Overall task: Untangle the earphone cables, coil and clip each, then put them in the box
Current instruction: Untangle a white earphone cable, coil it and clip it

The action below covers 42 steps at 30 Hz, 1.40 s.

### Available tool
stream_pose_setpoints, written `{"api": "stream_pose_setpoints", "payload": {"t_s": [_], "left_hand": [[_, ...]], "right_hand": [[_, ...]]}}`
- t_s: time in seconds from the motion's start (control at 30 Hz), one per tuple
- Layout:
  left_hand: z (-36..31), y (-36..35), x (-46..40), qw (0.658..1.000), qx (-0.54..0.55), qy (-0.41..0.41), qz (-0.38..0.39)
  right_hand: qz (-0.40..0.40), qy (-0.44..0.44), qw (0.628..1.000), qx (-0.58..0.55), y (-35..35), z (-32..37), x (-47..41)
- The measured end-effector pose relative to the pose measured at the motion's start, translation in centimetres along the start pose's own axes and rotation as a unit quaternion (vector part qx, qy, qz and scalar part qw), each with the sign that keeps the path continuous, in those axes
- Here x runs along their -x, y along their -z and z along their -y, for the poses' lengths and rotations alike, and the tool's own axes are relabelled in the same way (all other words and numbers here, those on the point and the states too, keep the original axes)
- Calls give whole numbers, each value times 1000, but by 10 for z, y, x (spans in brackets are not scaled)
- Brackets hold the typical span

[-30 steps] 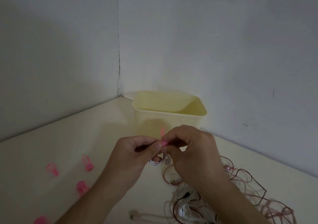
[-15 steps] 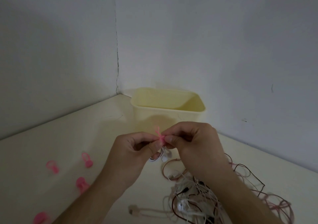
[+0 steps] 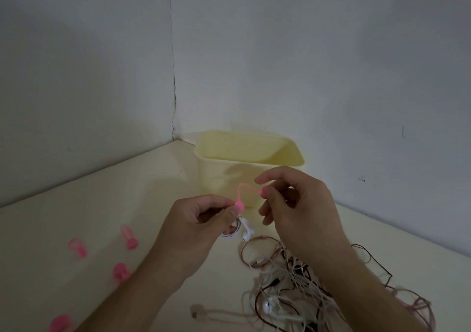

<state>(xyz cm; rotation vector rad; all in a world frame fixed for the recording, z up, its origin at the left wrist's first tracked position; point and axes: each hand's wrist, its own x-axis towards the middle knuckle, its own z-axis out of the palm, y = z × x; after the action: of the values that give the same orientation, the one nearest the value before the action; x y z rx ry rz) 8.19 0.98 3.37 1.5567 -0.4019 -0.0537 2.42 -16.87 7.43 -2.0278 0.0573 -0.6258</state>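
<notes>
Two hands were pinched tight together over the pink clip a second ago, and now they've pulled apart, so the clip point(image 3: 248, 191) is stretched out into a little arch between them. The left hand point(image 3: 196, 225) pinches the fat bulb end of it along with a small coil of white earphone cable point(image 3: 239, 231) that hangs just under the thumb, and the right hand point(image 3: 295, 206) pinches the other end between thumb and fingertip, with its other fingers loosely curled. My read is that the strap is open and about to go around the coil, so this earphone is coiled but not fastened yet. The box point(image 3: 244, 176), pale yellow, sits on the tabletop point(image 3: 89, 204) right behind the hands at about 12 o'clock, and I can't see anything in it from this angle. Count-wise: one clip in hand, plus four spare pink clips point(image 3: 121, 271) lying on the tabletop at roughly 8 to 9 o'clock from the hands, the lowest one cut off by the edge. One box. Then there's the tangled pile point(image 3: 293, 288) at 5 o'clock under the right forearm, with white, pinkish and dark wires all mixed up; I honestly can't tell how many earphones are in there, so plenty left to do.
</notes>
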Motion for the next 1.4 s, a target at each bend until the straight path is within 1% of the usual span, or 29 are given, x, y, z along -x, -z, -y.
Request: {"api": "stream_pose_setpoints", "payload": {"t_s": [0.13,0.33,0.5,0.6,0.77,1.0,1.1,1.27,1.4], "left_hand": [[0,1,-1,1000,16,2,-11],[3,-2,-3,999,35,-5,-11],[6,1,-5,999,37,3,-18],[9,3,-7,997,61,21,-40],[11,2,-7,994,83,48,-45],[14,3,-7,994,84,71,9],[14,3,-7,991,100,90,15],[13,1,-7,983,122,134,9],[10,2,-6,977,147,157,12]], "right_hand": [[-12,-1,1000,-23,7,2,-5],[30,-48,992,-116,13,5,-6],[56,-32,985,-160,18,11,-7],[77,-18,982,-171,23,14,-8],[110,-14,982,-154,14,12,-7],[113,-45,981,-151,-3,8,-3],[105,-62,986,-115,-12,1,-1],[68,-106,988,-92,-15,-4,-2],[54,-109,991,-63,-11,-4,-3]]}}
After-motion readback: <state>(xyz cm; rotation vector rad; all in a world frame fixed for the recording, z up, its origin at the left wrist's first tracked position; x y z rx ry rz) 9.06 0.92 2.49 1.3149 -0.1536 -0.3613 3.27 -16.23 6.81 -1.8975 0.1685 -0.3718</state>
